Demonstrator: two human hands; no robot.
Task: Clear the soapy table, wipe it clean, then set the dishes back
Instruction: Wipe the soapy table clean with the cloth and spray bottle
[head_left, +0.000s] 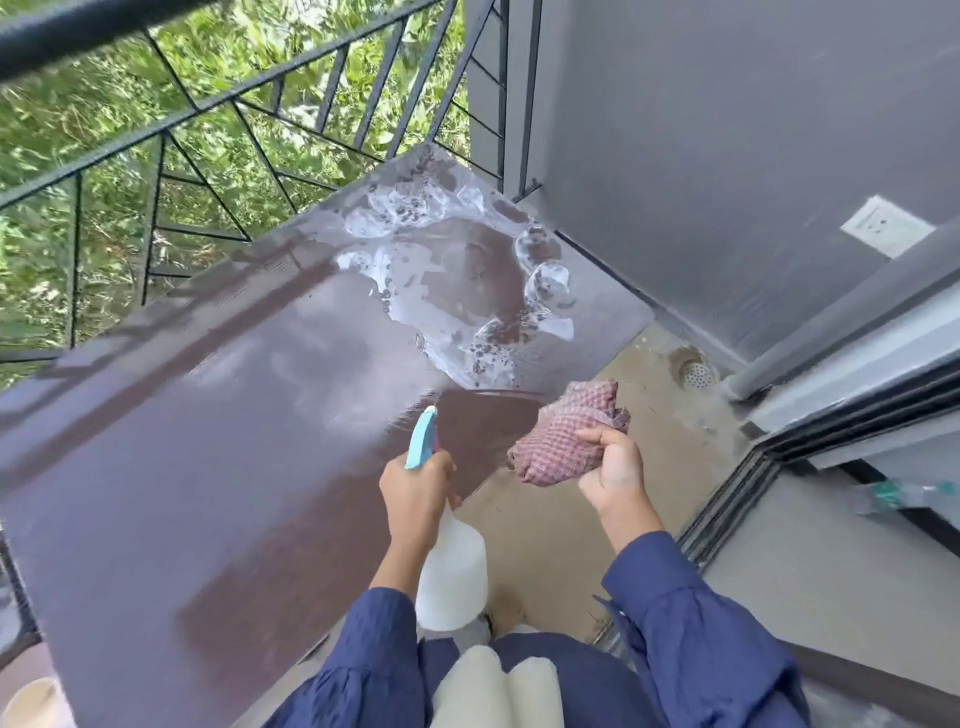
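A long brown table (171, 467) runs from lower left to upper right. White soap foam (452, 275) with dark specks covers its far end. No dishes stand on it. My left hand (415, 488) grips a white spray bottle (452, 566) by its blue trigger head, nozzle pointing at the table's near right edge, with a mist over the surface. My right hand (613, 467) holds a bunched pink checked cloth (566, 431) beside the table's right edge, above the floor.
A black metal railing (208, 104) with greenery behind it borders the table's far side. A grey wall (727, 130) closes the end. The concrete floor has a drain (696, 374). A sliding door track (753, 467) lies at right. A pale round object (31, 704) shows at bottom left.
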